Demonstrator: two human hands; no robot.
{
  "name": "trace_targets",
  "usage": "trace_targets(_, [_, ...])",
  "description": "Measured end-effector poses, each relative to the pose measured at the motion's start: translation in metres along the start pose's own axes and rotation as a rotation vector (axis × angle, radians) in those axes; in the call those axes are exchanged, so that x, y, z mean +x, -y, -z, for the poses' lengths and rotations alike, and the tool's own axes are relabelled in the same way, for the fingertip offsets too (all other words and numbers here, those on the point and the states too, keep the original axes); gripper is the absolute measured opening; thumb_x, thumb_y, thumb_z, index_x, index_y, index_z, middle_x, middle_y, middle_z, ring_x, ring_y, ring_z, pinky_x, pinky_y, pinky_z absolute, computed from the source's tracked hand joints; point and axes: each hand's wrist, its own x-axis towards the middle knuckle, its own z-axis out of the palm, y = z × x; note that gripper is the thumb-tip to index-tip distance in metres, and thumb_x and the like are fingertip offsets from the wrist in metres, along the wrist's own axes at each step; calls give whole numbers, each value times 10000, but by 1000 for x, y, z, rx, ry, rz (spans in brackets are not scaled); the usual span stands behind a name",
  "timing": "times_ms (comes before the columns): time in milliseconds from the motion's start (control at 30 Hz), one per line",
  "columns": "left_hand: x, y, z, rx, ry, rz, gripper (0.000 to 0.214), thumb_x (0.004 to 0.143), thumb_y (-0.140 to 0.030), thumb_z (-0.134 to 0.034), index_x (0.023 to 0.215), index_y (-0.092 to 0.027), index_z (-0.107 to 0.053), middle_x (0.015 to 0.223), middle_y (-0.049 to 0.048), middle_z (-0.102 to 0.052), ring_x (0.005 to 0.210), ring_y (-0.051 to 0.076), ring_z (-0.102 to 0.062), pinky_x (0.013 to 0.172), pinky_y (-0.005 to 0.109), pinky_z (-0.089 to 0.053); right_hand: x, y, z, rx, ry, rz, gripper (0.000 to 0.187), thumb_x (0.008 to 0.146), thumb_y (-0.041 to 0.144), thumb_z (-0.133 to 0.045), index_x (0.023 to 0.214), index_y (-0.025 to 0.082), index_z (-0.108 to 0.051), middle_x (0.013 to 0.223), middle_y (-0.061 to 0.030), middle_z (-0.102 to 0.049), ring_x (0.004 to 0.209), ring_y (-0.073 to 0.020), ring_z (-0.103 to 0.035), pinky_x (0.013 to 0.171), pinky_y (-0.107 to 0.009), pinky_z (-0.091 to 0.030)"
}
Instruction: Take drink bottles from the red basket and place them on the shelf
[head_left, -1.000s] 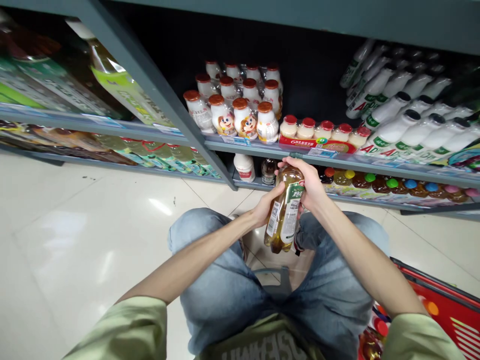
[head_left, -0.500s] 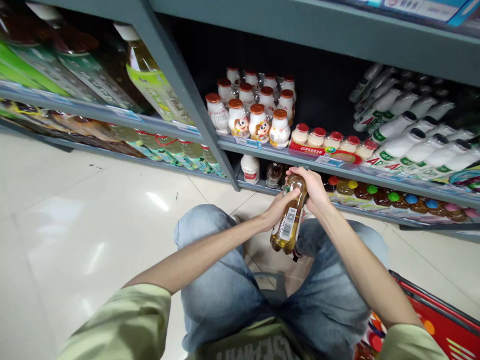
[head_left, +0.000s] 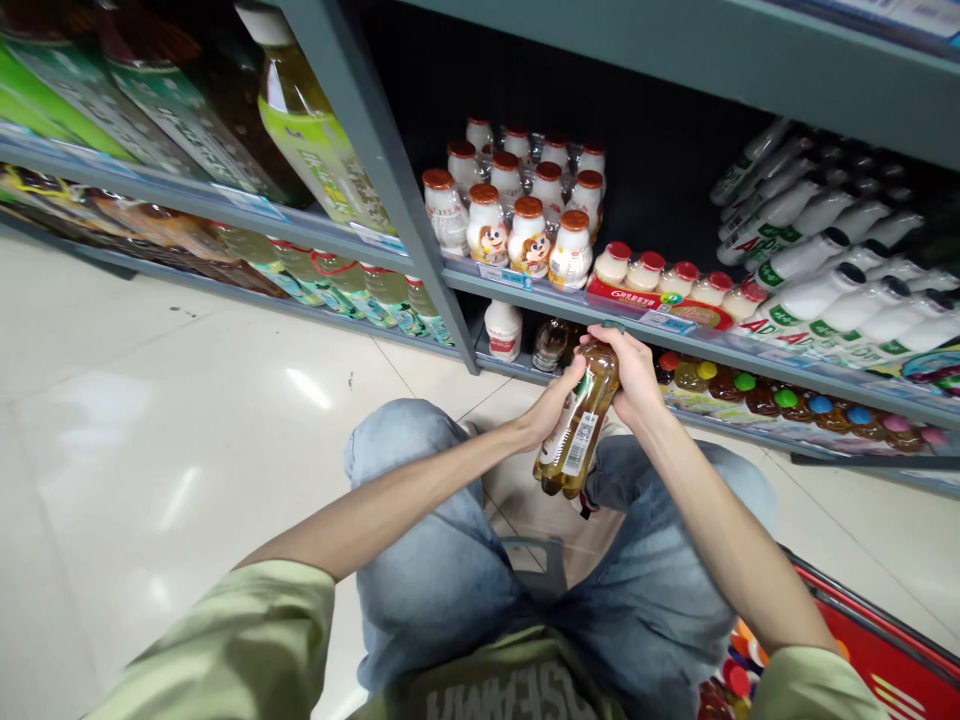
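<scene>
Between my knees I hold a plastic bottle of amber drink (head_left: 581,425), tilted with its base toward me and its cap end toward the shelf. A white barcode label faces up on its side. My left hand (head_left: 553,405) grips the bottle's left side, thumb near the shoulder. My right hand (head_left: 634,370) wraps the upper right side, its fingers over the neck and partly hiding the cap. Just beyond on the bottom shelf stand a white bottle (head_left: 503,332) and a dark bottle (head_left: 551,345).
The shelf edge (head_left: 555,297) runs close beyond my hands. Above it sit white bottles with orange caps (head_left: 529,240), a red-capped pack (head_left: 660,290) and black-capped white bottles (head_left: 825,300). Coloured-cap bottles (head_left: 787,400) line the lower shelf. A red basket (head_left: 885,650) stands at my right.
The bottle has turned slightly in my hands, so its barcode sits further right. My left thumb has shifted toward the bottle's left edge. The view has moved a little.
</scene>
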Motion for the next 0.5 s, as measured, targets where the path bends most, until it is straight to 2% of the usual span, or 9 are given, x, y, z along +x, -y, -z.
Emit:
trace_targets(167, [-7,-1,10,-16,250,79,774,728,-876,-592,931,-140,-723,702,106,-724,583,247,-683,565,352,-543,-5,2,0,45,143,-41,279,677,393,-829,859,198,-747,812,-18,-746,656,-170,-681,607,-294,-562])
trace_targets(267, [-10,-1,12,-36,328,86,804,670,-888,-627,948,-139,-713,744,117,-732,671,287,-714,610,376,-554,-8,3,0,80,249,-32,322,684,423,-826,897,194,-751,814,-23,-742,729,-195,-719,662,-307,-588])
trace_targets(367, [-10,0,8,-23,303,83,760,672,-864,-647,920,-149,-711,773,121,-743,687,275,-716,626,364,-561,-9,5,0,68,262,-15,312,692,410,-815,908,191,-757,822,-31,-753,747,-198,-726,703,-316,-595])
trace_targets(500, [-4,4,0,12,139,109,697,735,-833,-618,844,-149,-696,724,112,-728,588,218,-683,583,326,-561,-4,1,0,12,60,-48,264,661,373,-791,835,180,-747,842,-58,-774,731,-184,-702,640,-281,-559])
